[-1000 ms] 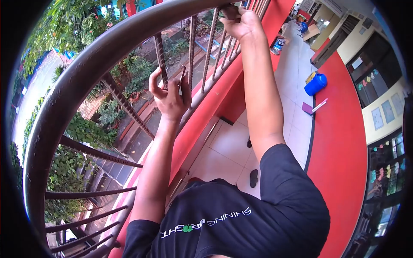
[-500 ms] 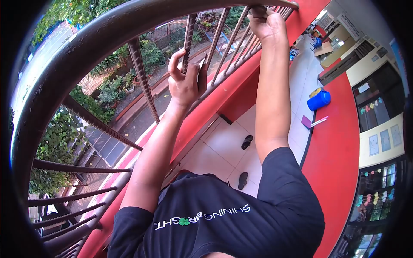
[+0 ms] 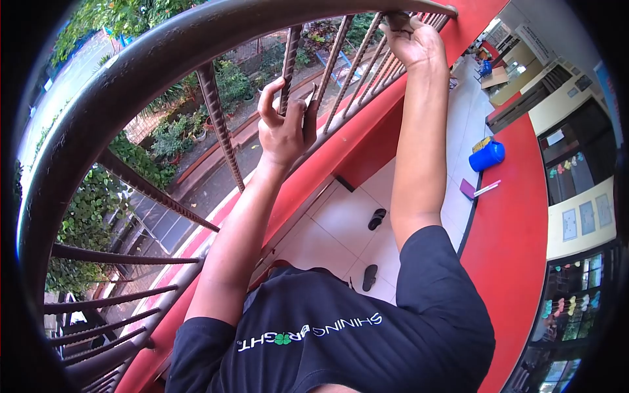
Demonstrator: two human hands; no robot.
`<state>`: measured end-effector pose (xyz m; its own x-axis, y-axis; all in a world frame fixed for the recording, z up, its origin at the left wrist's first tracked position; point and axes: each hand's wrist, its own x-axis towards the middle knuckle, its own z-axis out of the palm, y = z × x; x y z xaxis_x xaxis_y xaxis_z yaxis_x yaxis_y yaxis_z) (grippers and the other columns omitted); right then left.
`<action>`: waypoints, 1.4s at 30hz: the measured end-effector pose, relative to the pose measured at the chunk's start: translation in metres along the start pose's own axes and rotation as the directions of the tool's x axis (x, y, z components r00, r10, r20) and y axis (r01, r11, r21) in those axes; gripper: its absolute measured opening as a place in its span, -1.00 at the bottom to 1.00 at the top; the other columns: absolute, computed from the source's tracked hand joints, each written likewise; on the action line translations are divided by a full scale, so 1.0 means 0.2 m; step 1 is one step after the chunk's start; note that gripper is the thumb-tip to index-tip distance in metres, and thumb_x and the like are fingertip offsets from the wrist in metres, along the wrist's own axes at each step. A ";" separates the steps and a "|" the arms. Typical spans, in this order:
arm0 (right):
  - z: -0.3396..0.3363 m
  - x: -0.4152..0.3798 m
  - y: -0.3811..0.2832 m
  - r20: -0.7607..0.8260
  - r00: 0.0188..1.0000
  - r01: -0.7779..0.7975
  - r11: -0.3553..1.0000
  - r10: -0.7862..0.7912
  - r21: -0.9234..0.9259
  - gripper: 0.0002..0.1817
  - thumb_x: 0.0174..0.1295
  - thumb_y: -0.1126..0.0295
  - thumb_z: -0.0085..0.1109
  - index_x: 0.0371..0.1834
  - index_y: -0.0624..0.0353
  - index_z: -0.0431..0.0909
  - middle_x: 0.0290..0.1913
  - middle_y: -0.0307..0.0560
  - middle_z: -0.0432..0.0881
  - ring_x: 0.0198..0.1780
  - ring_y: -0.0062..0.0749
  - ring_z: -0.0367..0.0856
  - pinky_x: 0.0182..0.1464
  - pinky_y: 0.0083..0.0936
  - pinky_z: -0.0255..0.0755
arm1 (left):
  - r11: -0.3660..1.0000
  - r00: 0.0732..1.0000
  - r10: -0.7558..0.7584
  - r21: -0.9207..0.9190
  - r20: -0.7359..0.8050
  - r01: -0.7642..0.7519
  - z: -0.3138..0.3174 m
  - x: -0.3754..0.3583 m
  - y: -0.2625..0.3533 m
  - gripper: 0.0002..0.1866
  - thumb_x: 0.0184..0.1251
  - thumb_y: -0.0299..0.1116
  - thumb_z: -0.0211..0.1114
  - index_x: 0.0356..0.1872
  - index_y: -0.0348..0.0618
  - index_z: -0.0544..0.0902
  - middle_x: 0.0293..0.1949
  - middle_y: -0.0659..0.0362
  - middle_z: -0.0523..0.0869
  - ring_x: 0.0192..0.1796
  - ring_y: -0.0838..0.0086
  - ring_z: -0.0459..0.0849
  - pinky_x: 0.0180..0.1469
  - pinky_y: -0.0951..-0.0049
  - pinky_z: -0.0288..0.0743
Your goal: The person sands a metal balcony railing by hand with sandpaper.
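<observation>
A dark metal railing with a thick curved handrail [image 3: 131, 59] and ribbed, rebar-like bars [image 3: 219, 124] runs in front of me. My left hand [image 3: 283, 134] is at one upright bar, its fingers curled by the bar. A thin, stiff, dark brown sheet [image 3: 310, 123] sticks up beside the thumb, held in this hand. Farther along, my right hand [image 3: 419, 46] reaches up to the underside of the handrail, palm toward me. Its fingers are closed on a dark brown piece [image 3: 398, 23] pressed at the rail; the fingertips are partly hidden.
Under the bars runs a red ledge [image 3: 367, 141]. Black slippers [image 3: 376, 219] lie on the white tiled floor [image 3: 334, 219]. To the right, a blue jug [image 3: 486, 157] and a purple item [image 3: 467, 188] stand by a red wall [image 3: 508, 262]. Plants [image 3: 170, 137] grow beyond the railing.
My right hand has shifted slightly to the right along the handrail. The left hand keeps nearly the same place and grip. The whole view has moved a little.
</observation>
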<state>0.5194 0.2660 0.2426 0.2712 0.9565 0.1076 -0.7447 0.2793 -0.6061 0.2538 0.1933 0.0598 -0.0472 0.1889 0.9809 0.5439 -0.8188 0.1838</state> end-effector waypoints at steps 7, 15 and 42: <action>-0.29 0.34 -0.05 0.232 0.972 0.045 0.998 -0.037 -0.031 -0.66 0.51 0.38 -0.23 -0.09 0.27 0.62 -0.20 0.07 0.79 -0.16 -0.16 0.76 0.18 -0.11 0.58 | 1.000 1.000 0.014 0.012 -0.004 -0.014 0.00 0.00 0.00 -0.85 0.20 -0.50 0.47 -0.34 -0.19 0.62 0.28 -0.26 0.23 0.20 0.02 0.53 -0.31 0.35 0.64; -0.10 0.10 0.10 0.144 0.957 0.269 0.956 -0.252 -0.114 -0.68 0.59 0.39 -0.20 -0.05 0.32 0.60 -0.21 -0.08 0.74 -0.21 -0.42 0.74 -0.07 -0.60 0.68 | 1.000 1.000 0.012 0.012 -0.006 -0.012 0.00 0.02 0.01 -0.84 0.20 -0.49 0.48 -0.34 -0.18 0.61 0.28 -0.27 0.23 0.22 0.00 0.51 -0.27 0.33 0.60; -0.02 -0.03 0.16 -0.048 0.646 0.734 0.637 -0.762 -0.234 -0.66 0.49 0.59 -0.31 -0.13 0.45 0.57 -0.22 0.08 0.67 -0.23 -0.31 0.71 0.02 -0.43 0.65 | 1.000 1.000 -0.004 -0.025 -0.002 0.004 0.01 0.00 0.00 -0.82 0.20 -0.52 0.47 -0.29 -0.17 0.59 0.32 -0.28 0.18 0.29 -0.02 0.39 -0.18 0.30 0.57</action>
<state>0.4965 0.2691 0.2208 0.7717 0.4011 0.4935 -0.1331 0.8607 -0.4914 0.2555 0.1940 0.0607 -0.0512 0.1907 0.9803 0.5225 -0.8314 0.1890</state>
